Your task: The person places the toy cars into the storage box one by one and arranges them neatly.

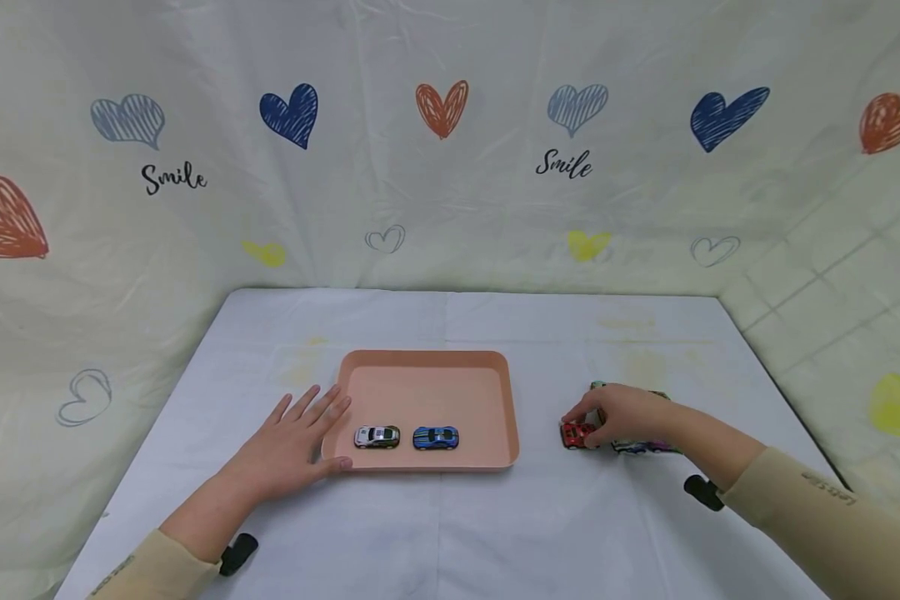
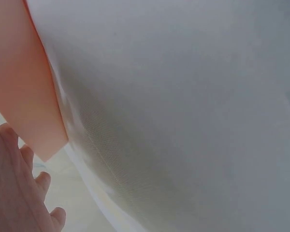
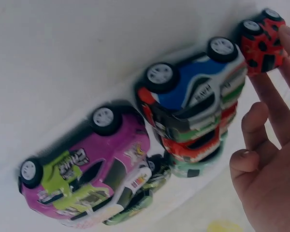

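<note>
A small red toy car (image 1: pixel 573 434) with black spots is pinched between the thumb and fingers of my right hand (image 1: pixel 636 414), right of the tray. In the right wrist view, the red car's wheels face up and leftward. My left hand (image 1: pixel 283 450) has its fingers spread and straight, touching the left edge of a pink tray (image 1: pixel 427 387). Inside the tray, a silver-white toy car (image 1: pixel 377 437) and a blue toy car (image 1: pixel 436 437) stand side by side along the near side.
Several more toy cars sit close together under and behind my right hand, including a purple-and-green car (image 3: pixel 87 169) and a blue-and-white car (image 3: pixel 198 89). A white cloth (image 1: pixel 450 533) covers the table. Behind it hangs a curtain (image 1: pixel 495 192) with printed hearts.
</note>
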A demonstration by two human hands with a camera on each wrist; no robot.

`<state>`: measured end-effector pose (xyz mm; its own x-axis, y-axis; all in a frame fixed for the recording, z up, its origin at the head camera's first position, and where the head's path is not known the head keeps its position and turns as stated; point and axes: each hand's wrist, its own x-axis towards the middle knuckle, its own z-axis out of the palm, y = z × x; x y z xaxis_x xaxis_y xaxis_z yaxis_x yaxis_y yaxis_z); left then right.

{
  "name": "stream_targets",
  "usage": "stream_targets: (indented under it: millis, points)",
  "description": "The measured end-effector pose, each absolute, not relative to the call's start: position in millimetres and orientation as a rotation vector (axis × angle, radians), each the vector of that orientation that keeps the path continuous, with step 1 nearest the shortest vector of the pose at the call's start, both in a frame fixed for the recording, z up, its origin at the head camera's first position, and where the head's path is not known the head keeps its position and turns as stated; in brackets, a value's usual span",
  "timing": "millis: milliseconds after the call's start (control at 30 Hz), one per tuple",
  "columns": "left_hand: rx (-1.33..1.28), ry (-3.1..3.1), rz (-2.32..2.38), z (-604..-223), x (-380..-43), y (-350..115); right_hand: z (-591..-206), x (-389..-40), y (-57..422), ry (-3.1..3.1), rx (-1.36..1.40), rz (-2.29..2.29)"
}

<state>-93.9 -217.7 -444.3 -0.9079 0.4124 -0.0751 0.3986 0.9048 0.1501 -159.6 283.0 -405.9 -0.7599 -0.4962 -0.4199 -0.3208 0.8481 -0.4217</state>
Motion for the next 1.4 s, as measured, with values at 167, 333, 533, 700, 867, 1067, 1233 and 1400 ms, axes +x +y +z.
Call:
stream_targets:
  millis: [167,333,533,700,867,1067,1233,1400]
  points:
    - [0.627,2.965,0.203,-444,-94,-217,-411,-159,283,2.523,-0.605,-0.376]
    - [0.628,2.964,0.201,-445,-94,-217,-411,-159,281,2.520,-0.600,-0.386]
    - [0.633,2.969,0.204,-445,-94,-218,-411,-159,280,2.488,-0.578,-0.446]
    - [0.633,2.970,0.194,-447,-94,-218,-408,-164,282,2.491,-0.607,-0.478]
    - [0.632,2.968,0.207,-446,-93,-218,-403,-169,281,2.492,-0.667,-0.502]
    - [0.638,2.972,0.204,-445,-93,-219,-396,-173,275,2.519,-0.714,-0.482]
    - [0.644,2.975,0.195,-446,-94,-220,-384,-176,262,2.516,-0.713,-0.521]
    - [0.646,2.977,0.198,-447,-94,-220,-375,-179,244,2.504,-0.717,-0.565]
